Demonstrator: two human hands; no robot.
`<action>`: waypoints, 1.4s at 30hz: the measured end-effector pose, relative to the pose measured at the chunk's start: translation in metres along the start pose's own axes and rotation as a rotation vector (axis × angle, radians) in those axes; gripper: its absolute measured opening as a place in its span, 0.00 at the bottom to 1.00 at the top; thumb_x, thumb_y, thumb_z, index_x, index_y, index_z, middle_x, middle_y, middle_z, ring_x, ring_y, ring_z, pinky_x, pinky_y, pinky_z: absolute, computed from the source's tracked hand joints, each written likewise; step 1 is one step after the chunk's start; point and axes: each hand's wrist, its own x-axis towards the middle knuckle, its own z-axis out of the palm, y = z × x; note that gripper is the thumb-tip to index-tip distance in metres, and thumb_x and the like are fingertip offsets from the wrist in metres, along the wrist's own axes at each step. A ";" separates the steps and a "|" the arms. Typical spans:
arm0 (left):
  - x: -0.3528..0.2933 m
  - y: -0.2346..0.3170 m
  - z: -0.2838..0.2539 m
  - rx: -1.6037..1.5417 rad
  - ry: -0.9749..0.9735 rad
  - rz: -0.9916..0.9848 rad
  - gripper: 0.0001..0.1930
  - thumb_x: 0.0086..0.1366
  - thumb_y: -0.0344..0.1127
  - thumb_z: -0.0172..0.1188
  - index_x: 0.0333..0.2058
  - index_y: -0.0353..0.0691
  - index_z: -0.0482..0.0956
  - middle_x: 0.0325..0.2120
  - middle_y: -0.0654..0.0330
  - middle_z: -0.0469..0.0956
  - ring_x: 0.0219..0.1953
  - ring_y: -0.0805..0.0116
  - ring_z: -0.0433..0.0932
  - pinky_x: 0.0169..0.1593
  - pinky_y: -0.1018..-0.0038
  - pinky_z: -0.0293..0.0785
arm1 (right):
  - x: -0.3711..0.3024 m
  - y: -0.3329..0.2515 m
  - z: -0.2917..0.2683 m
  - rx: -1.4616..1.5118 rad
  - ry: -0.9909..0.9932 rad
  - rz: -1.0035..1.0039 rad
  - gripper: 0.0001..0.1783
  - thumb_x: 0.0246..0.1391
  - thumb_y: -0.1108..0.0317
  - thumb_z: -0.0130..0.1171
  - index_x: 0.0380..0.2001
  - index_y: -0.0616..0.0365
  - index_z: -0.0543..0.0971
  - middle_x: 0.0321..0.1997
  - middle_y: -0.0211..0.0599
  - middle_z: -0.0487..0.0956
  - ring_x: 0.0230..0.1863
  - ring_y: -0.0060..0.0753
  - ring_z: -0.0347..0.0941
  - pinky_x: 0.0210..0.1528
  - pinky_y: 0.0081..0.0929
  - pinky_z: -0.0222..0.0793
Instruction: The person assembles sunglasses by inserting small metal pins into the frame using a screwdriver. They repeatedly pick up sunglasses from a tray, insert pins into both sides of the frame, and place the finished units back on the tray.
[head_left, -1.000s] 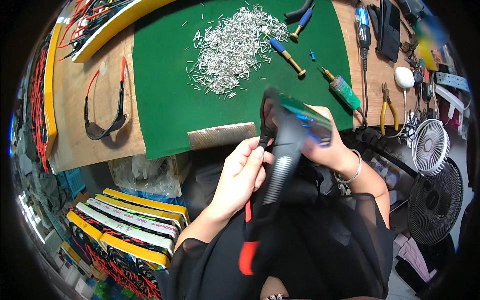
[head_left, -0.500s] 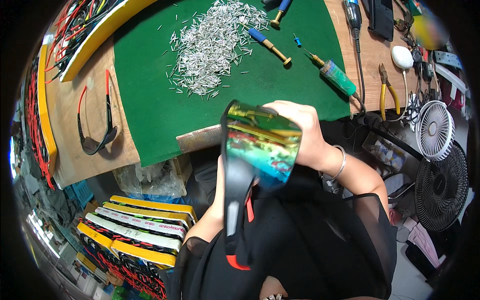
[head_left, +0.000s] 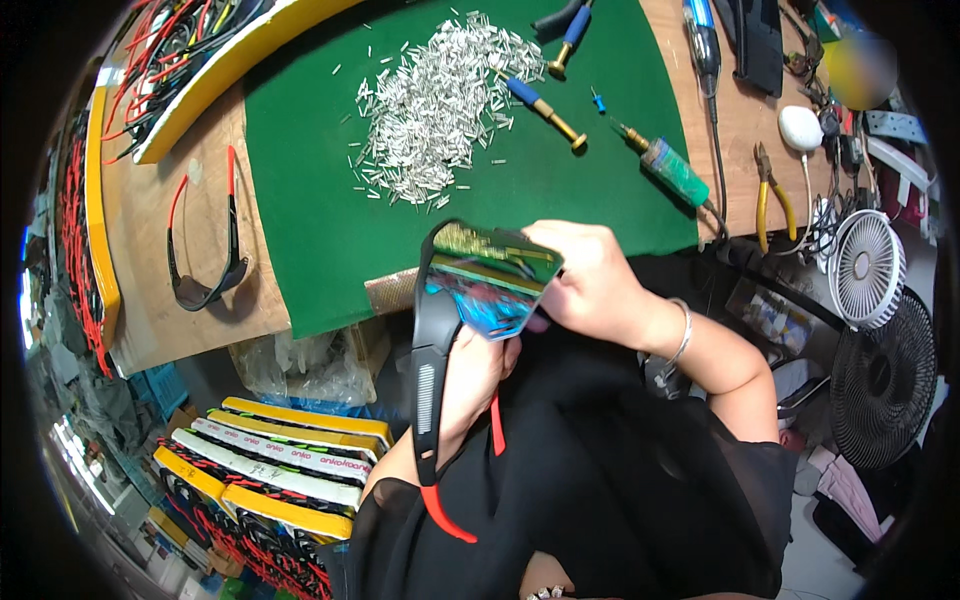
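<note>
Well left of the grip, dark glasses [head_left: 205, 288] lie on the wooden tabletop [head_left: 150, 310]. Beyond the grip, silvery pins [head_left: 435, 115] heap on green cloth [head_left: 560, 190]. The left hand [head_left: 472, 378] is partly behind the mirrored sunglasses [head_left: 490, 285]; whether it clamps them, I cannot tell. The right hand [head_left: 595, 280] pinches their right end. Pliers [head_left: 765, 187] lie farther right.

We've got sunglasses [head_left: 428, 357]: black frame [head_left: 436, 318], red temple tips [head_left: 446, 519], mirrored lens [head_left: 488, 290] running yellow-green to blue. Mat [head_left: 580, 210] we tag plain green, pins [head_left: 428, 110] silvery-white. Screwdriver [head_left: 545, 110]: blue and gold. Pliers [head_left: 764, 182]: yellow handles [head_left: 764, 217]. One white fan [head_left: 866, 268], one black fan [head_left: 884, 390]. Second glasses [head_left: 196, 296] black, red arm ends [head_left: 231, 172].
</note>
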 end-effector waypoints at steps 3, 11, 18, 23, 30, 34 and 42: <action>0.007 0.012 0.005 -0.046 0.046 -0.074 0.15 0.68 0.44 0.38 0.29 0.40 0.68 0.13 0.67 0.67 0.10 0.83 0.56 0.13 0.86 0.49 | -0.001 -0.003 0.000 -0.067 -0.085 0.020 0.06 0.45 0.70 0.56 0.26 0.61 0.73 0.24 0.43 0.73 0.27 0.44 0.71 0.28 0.31 0.67; 0.005 0.011 -0.024 -0.223 0.018 0.071 0.16 0.68 0.41 0.39 0.33 0.34 0.69 0.21 0.61 0.74 0.11 0.85 0.55 0.14 0.86 0.51 | 0.003 0.000 -0.101 -0.871 0.119 -0.070 0.22 0.43 0.63 0.61 0.40 0.63 0.71 0.36 0.46 0.70 0.38 0.45 0.67 0.42 0.34 0.64; 0.002 0.012 -0.017 -0.254 0.048 0.057 0.10 0.68 0.39 0.37 0.36 0.40 0.64 0.22 0.59 0.74 0.11 0.84 0.55 0.14 0.88 0.50 | -0.005 0.029 -0.096 -0.857 0.084 0.025 0.22 0.46 0.71 0.56 0.46 0.61 0.66 0.33 0.45 0.65 0.35 0.45 0.64 0.39 0.34 0.63; 0.000 0.013 -0.025 -0.222 0.028 -0.008 0.11 0.68 0.41 0.38 0.35 0.40 0.64 0.22 0.59 0.73 0.12 0.85 0.56 0.14 0.89 0.50 | 0.010 -0.025 -0.085 -0.613 -0.037 -0.005 0.23 0.48 0.73 0.53 0.49 0.59 0.65 0.35 0.44 0.67 0.32 0.41 0.69 0.35 0.31 0.68; 0.014 0.021 -0.029 -0.280 0.012 0.104 0.14 0.69 0.39 0.38 0.37 0.33 0.66 0.23 0.58 0.74 0.12 0.85 0.56 0.14 0.88 0.52 | 0.039 0.006 -0.036 -0.790 -0.015 0.065 0.21 0.49 0.69 0.54 0.49 0.53 0.68 0.33 0.42 0.66 0.26 0.39 0.70 0.27 0.30 0.68; 0.016 0.016 -0.036 -0.308 0.038 0.057 0.13 0.68 0.39 0.39 0.36 0.34 0.67 0.23 0.58 0.74 0.12 0.85 0.56 0.14 0.88 0.52 | 0.041 0.006 -0.031 -0.842 -0.101 0.095 0.22 0.48 0.69 0.55 0.49 0.50 0.68 0.32 0.40 0.65 0.25 0.38 0.70 0.25 0.29 0.68; 0.016 0.019 -0.034 -0.264 0.026 -0.003 0.10 0.68 0.38 0.39 0.31 0.38 0.62 0.23 0.56 0.73 0.12 0.84 0.56 0.14 0.88 0.52 | 0.042 0.004 -0.021 -0.927 -0.033 0.173 0.22 0.47 0.70 0.55 0.48 0.50 0.69 0.32 0.40 0.65 0.26 0.38 0.70 0.25 0.30 0.69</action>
